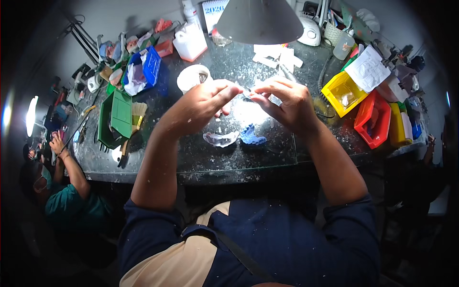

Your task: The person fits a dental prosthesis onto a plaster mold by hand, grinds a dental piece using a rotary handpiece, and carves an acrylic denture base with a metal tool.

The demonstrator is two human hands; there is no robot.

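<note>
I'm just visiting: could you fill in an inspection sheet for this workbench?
Surface: dark worktop, scattered with white flecks.
Things nearby: clear curved moulded piece and blue ridged moulded piece, side by side below the hands.
Clutter: green plastic bin, blue plastic bin, yellow plastic bin, red plastic bin; white round tub.
Hands: left hand and right hand, fingertips close together; glare obscures what they hold.
Cables: dark cord beyond the right hand.
Surroundings: grey conical lampshade; person in teal at left.
</note>
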